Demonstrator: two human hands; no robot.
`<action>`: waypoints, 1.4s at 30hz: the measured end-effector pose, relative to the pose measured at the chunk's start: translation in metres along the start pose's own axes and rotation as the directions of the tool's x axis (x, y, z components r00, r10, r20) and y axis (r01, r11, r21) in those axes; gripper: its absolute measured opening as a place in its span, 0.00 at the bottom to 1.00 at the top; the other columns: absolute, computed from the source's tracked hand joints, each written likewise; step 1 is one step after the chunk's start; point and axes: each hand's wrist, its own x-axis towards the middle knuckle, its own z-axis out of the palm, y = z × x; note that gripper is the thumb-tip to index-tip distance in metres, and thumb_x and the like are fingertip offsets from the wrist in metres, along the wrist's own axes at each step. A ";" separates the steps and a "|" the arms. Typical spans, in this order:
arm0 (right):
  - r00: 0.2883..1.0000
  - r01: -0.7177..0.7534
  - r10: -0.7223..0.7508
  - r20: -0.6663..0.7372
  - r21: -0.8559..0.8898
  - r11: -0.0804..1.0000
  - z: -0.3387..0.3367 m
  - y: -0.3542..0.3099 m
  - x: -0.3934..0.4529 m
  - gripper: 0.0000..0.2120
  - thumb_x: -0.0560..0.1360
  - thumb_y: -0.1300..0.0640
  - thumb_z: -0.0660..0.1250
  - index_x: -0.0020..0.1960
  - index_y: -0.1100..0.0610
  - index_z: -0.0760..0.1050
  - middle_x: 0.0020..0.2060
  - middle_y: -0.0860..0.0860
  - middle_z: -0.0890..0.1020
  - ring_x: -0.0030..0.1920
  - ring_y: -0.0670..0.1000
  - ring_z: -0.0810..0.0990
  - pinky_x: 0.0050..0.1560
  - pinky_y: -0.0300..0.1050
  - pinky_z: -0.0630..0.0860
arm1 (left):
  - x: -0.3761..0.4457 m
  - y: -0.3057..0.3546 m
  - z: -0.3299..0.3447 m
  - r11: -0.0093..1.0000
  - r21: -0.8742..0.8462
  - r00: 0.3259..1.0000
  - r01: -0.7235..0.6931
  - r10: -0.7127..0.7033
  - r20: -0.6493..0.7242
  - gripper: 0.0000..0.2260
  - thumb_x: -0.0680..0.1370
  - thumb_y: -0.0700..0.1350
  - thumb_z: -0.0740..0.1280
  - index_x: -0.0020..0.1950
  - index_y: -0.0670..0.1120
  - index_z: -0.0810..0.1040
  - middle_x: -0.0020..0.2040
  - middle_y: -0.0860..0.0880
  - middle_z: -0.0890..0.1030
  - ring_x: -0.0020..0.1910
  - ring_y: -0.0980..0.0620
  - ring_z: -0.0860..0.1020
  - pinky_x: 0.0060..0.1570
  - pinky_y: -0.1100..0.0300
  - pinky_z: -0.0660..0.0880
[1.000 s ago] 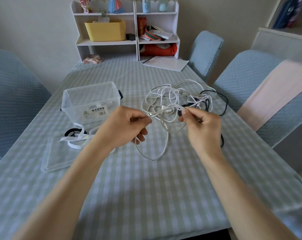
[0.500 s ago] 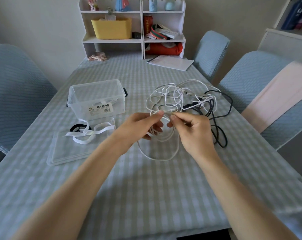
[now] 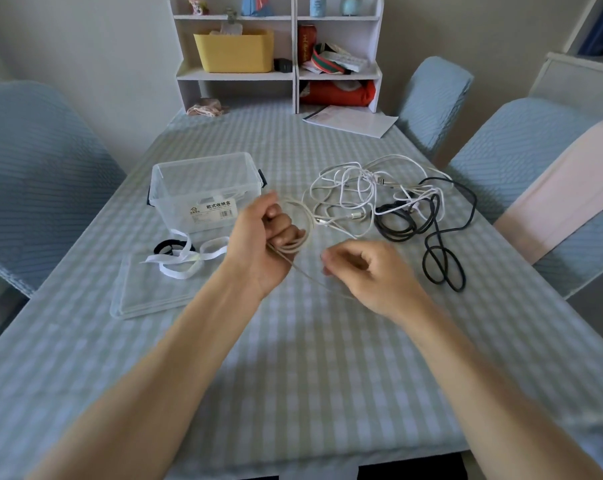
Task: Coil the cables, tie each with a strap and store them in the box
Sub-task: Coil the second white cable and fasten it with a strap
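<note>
The left hand (image 3: 265,244) is clenched around a small coil of white cable (image 3: 298,225), several loops held in its curled fingers above the middle of the table (image 3: 293,375). The right hand (image 3: 365,271) pinches the cable's blurred free tail just beside it, feeding the next loop. The remaining white cables (image 3: 355,192) and a black cable (image 3: 438,237) lie tangled toward the table's right edge. The clear box (image 3: 203,188) stands open toward the left edge, with the white straps (image 3: 189,259) on its lid (image 3: 144,292) in front of it. The likely trouble: if the tail runs back into the tangle, pulling would drag the pile or tighten a knot. The loops could also spring open when one hand lets go to reach for a strap
</note>
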 end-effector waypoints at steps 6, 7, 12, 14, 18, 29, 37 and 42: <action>0.982 0.037 -0.009 0.191 -0.146 0.989 0.002 -0.002 -0.001 0.04 0.74 0.51 0.74 0.42 0.50 0.84 0.32 0.43 0.83 0.32 0.41 0.78 0.37 0.35 0.71 | 0.004 0.014 -0.015 0.994 -0.099 0.997 -0.045 0.038 -0.067 0.18 0.80 0.44 0.62 0.30 0.48 0.65 0.22 0.53 0.59 0.20 0.55 0.58 0.29 0.64 0.67; 0.980 0.036 -0.010 0.200 -0.129 0.991 0.003 -0.003 -0.001 0.06 0.75 0.51 0.73 0.41 0.52 0.84 0.30 0.44 0.81 0.30 0.41 0.75 0.35 0.34 0.69 | 0.003 0.016 -0.016 0.994 -0.098 0.995 -0.052 0.044 -0.085 0.18 0.80 0.44 0.62 0.30 0.48 0.65 0.22 0.53 0.59 0.20 0.55 0.58 0.27 0.64 0.67; 0.983 -0.060 0.057 0.172 0.011 0.998 -0.002 -0.007 -0.003 0.11 0.78 0.54 0.70 0.39 0.57 0.83 0.22 0.45 0.66 0.25 0.44 0.63 0.28 0.34 0.60 | 0.003 0.025 -0.019 0.993 -0.104 0.991 -0.063 0.049 -0.127 0.18 0.84 0.48 0.60 0.34 0.49 0.67 0.22 0.55 0.65 0.16 0.56 0.58 0.23 0.66 0.64; 0.984 -0.092 0.089 0.156 0.016 0.996 -0.004 -0.009 -0.003 0.12 0.78 0.52 0.70 0.38 0.55 0.83 0.23 0.48 0.66 0.26 0.46 0.63 0.29 0.35 0.60 | 0.002 0.028 -0.018 0.988 -0.126 0.989 -0.087 0.070 -0.132 0.16 0.85 0.48 0.58 0.36 0.49 0.68 0.22 0.55 0.69 0.15 0.56 0.59 0.23 0.67 0.64; 0.983 -0.137 0.135 0.127 0.012 0.990 -0.002 -0.014 -0.002 0.13 0.78 0.49 0.70 0.37 0.54 0.82 0.27 0.54 0.69 0.31 0.50 0.67 0.33 0.41 0.63 | 0.000 0.033 -0.017 0.962 -0.235 0.987 -0.138 0.114 -0.113 0.13 0.85 0.43 0.58 0.40 0.46 0.70 0.24 0.55 0.71 0.15 0.57 0.61 0.22 0.68 0.66; 0.999 -0.037 0.037 0.005 0.182 0.983 -0.008 -0.013 -0.003 0.11 0.73 0.56 0.71 0.39 0.64 0.78 0.27 0.53 0.70 0.31 0.50 0.67 0.31 0.38 0.63 | -0.001 0.028 -0.022 0.853 0.492 0.981 -0.172 0.193 0.008 0.13 0.82 0.47 0.64 0.39 0.44 0.76 0.27 0.51 0.75 0.19 0.58 0.59 0.22 0.65 0.54; 0.947 -0.200 0.248 -0.203 0.229 0.952 -0.007 -0.009 0.005 0.07 0.75 0.55 0.73 0.38 0.53 0.83 0.25 0.48 0.73 0.28 0.46 0.69 0.31 0.38 0.65 | -0.016 0.010 -0.015 0.652 0.740 0.964 -0.166 -0.051 0.262 0.13 0.82 0.46 0.63 0.41 0.42 0.77 0.32 0.43 0.82 0.21 0.55 0.57 0.25 0.63 0.53; 0.943 -0.198 0.238 -0.233 0.184 0.963 -0.008 -0.007 0.003 0.09 0.72 0.52 0.75 0.38 0.55 0.82 0.25 0.45 0.79 0.30 0.45 0.76 0.36 0.42 0.71 | -0.022 -0.006 -0.007 0.331 0.897 0.951 -0.293 0.006 0.309 0.14 0.83 0.43 0.63 0.44 0.34 0.78 0.38 0.43 0.86 0.21 0.58 0.66 0.24 0.66 0.61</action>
